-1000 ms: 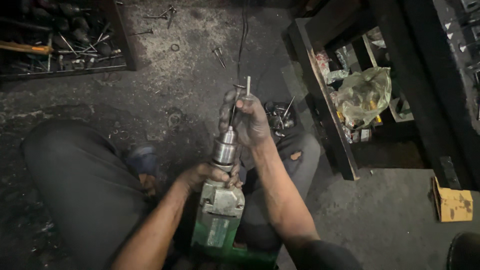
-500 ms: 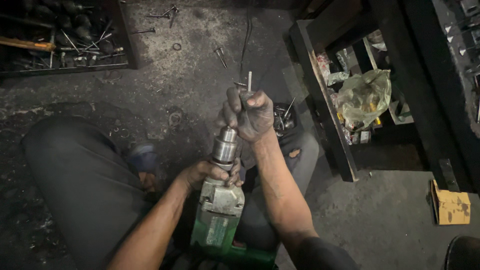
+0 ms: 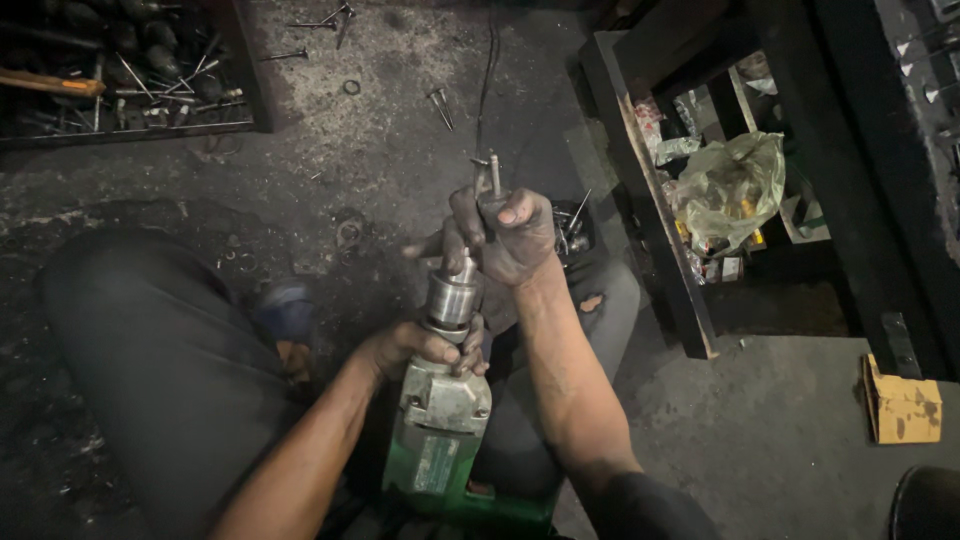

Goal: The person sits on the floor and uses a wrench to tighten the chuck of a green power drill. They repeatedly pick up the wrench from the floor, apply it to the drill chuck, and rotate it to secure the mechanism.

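Drill: green body, pale grey metal housing above it, silver chuck with a dull shine. Bit in the right hand: bare steel grey. Both hands, left hand too, smeared black with grease. Trousers: dark, near black. Floor: dark grey, blotched with black stains. Bag on the shelf: translucent yellowish-green. Cardboard scrap: tan-yellow, dark spots. Tool handle in the tray: orange-brown.
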